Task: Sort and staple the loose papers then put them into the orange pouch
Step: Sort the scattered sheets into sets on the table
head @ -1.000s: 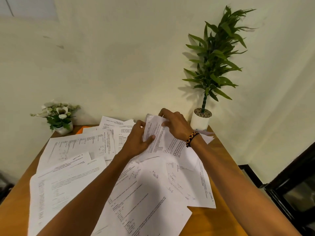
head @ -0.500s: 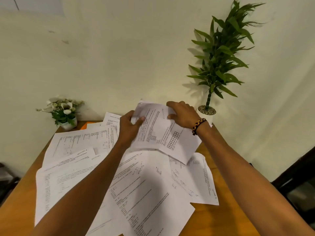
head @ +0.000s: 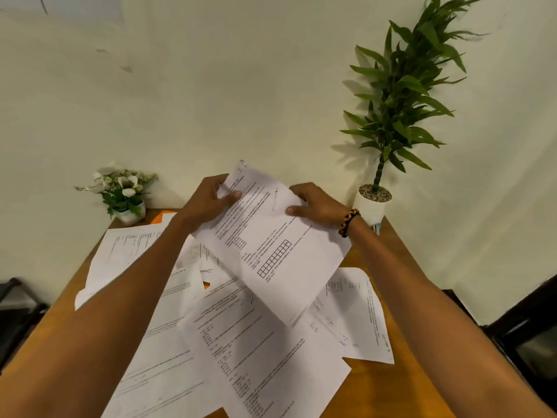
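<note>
This looks like a home or small office study corner: a wooden table [head: 388,384] pushed against a plain cream wall [head: 241,86], strewn with printed sheets [head: 265,351], with a tall leafy plant in a white pot [head: 371,203] and a small pot of white flowers [head: 122,191] at its back corners

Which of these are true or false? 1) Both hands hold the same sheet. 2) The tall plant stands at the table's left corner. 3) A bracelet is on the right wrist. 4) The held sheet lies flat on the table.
1) True: the left hand and the right hand both grip the held sheet.
2) False: the tall plant stands at the right corner; the small flower pot is at the left.
3) True: the beaded bracelet sits there.
4) False: it is lifted above the loose papers on the table.
</note>
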